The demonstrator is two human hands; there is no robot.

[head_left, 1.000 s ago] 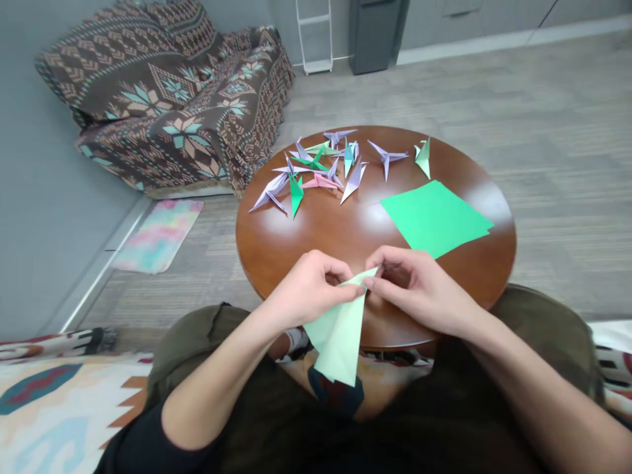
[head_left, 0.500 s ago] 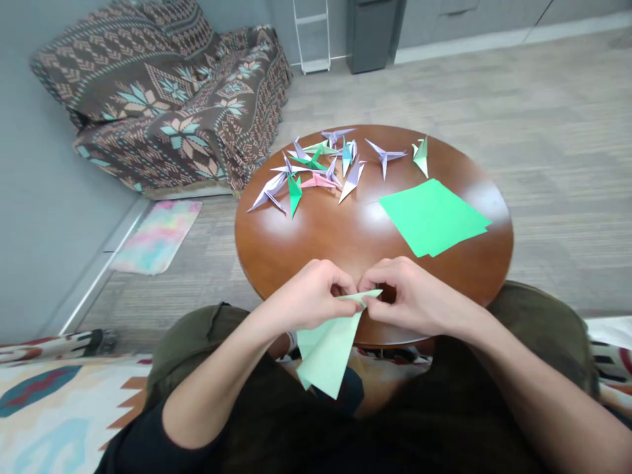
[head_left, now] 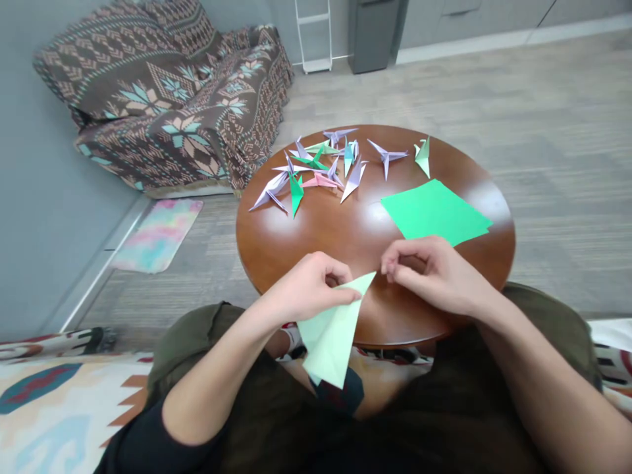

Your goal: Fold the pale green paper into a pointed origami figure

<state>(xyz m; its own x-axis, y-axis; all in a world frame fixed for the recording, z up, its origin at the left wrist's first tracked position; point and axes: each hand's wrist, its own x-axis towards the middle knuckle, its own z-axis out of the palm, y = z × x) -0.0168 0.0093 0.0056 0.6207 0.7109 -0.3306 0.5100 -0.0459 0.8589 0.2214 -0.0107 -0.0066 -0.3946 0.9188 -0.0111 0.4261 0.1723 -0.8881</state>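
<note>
My left hand [head_left: 318, 286] pinches a sheet of pale green folded paper [head_left: 336, 342], thumb on top and fingers behind it. The paper hangs over the near table edge, above my lap. One pointed corner of it sticks out up and to the right. Just right of that corner, my right hand [head_left: 427, 270] hovers with loosely bent fingers, apart from the paper and holding nothing. Behind it, bright green square sheets [head_left: 434, 207] lie on the round table [head_left: 320, 230], their near corner hidden by the hand.
Several folded paper cranes [head_left: 316, 158] in purple, green, pink and blue crowd the table's far left. A purple crane [head_left: 386, 157] and a light green crane [head_left: 422, 158] stand farther right. Beyond the table is a sofa [head_left: 172, 112] under a patterned cover.
My right hand has let go of the paper and moved up and right. The paper's upper corner now points up more steeply. My left hand keeps its grip.
</note>
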